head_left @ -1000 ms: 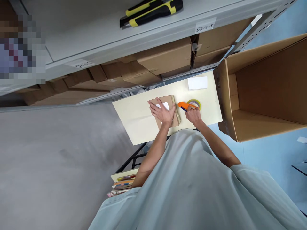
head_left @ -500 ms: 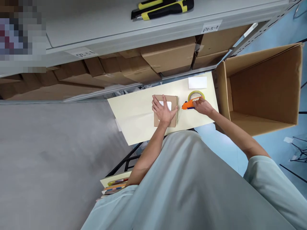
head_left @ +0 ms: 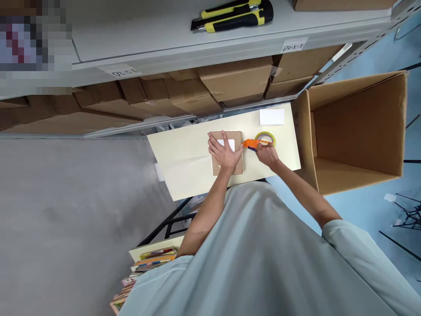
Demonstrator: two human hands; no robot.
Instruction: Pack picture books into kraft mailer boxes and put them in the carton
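Note:
A small cardboard box (head_left: 237, 169) with a white label (head_left: 231, 144) on its top lies on the cream tabletop (head_left: 184, 153). My left hand (head_left: 223, 151) rests on it with fingers spread. Just right of the box, my right hand (head_left: 267, 153) is closed around the handle of an orange tape dispenser (head_left: 250, 143) carrying a yellow-edged roll of tape (head_left: 270, 134). The dispenser's front end is close against the box's right edge, by my left thumb; whether it touches cannot be made out.
A white rectangular pad or box (head_left: 272, 117) lies at the table's back right. A big open carton (head_left: 358, 127) stands to the right. Behind, a metal shelf (head_left: 151, 48) bears two yellow-black utility knives (head_left: 235, 18), with cardboard boxes (head_left: 237, 79) beneath. Books (head_left: 153, 260) are stacked at lower left.
My right hand has moved left with the tape dispenser, bringing its front end up to the box's right edge. My left hand stays spread on the box.

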